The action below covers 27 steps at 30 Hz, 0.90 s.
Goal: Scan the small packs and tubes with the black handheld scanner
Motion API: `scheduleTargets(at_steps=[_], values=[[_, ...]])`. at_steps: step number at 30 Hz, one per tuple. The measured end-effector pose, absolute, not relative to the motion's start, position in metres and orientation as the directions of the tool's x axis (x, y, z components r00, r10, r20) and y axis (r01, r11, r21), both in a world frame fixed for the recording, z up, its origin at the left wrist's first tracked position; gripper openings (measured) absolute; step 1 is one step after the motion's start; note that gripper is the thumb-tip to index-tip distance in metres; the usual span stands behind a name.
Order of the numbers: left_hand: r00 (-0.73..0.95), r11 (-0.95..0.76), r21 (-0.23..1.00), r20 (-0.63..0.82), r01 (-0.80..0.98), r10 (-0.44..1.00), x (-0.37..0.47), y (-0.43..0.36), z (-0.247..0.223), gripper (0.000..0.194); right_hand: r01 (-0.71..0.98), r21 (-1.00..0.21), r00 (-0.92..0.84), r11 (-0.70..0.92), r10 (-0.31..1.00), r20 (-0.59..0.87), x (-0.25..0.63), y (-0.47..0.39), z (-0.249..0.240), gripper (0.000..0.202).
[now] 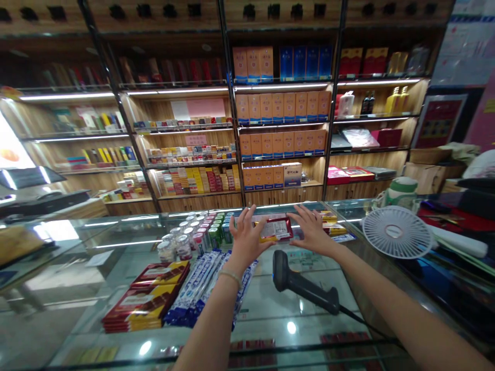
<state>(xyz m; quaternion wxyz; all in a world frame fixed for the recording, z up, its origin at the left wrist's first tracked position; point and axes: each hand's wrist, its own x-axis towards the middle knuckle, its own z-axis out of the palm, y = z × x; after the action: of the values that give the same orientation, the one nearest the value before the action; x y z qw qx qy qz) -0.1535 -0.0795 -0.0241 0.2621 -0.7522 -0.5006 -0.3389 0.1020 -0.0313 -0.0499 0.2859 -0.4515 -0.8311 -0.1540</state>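
Note:
At the far part of the glass counter, a red and yellow chocolate bar (pixel 279 228) lies between my two hands, its pale printed label facing up. My left hand (pixel 246 238) has thumb and index finger at the bar's left end, the other fingers raised. At the right end, my right hand (pixel 310 232) takes it the same way. A black barcode scanner (pixel 305 286) lies just in front, its cable running right. Left of it are several blue-and-white long packets (pixel 203 283) and stacked red and yellow chocolate bars (pixel 149 298).
Small clear and coloured containers (pixel 193 232) stand in rows behind the packets. More yellow packs (pixel 333 226) lie beyond my right hand. A white round fan (pixel 397 232) and a green-and-white flask (pixel 403 193) stand at right. Shelves with orange boxes (pixel 284 144) line the wall.

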Motion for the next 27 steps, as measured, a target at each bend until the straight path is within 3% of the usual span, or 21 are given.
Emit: scheduleTargets(at_steps=[12,21,27], values=[[0.285,-0.350,-0.071,0.738,0.934,0.612,-0.149,-0.080,-0.023,0.077,0.816,-0.051,-0.401,0.576,0.627,0.668,0.106,-0.045,-0.040,0.067],[0.241,-0.312,-0.038,0.727,0.949,0.644,-0.137,-0.085,-0.017,0.091,0.831,-0.033,-0.339,0.556,0.553,0.761,0.113,-0.056,-0.032,0.066],[0.209,-0.336,0.006,0.772,0.942,0.601,-0.124,-0.095,-0.010,0.066,0.829,-0.027,-0.314,0.558,0.505,0.804,0.107,-0.067,-0.026,0.061]])
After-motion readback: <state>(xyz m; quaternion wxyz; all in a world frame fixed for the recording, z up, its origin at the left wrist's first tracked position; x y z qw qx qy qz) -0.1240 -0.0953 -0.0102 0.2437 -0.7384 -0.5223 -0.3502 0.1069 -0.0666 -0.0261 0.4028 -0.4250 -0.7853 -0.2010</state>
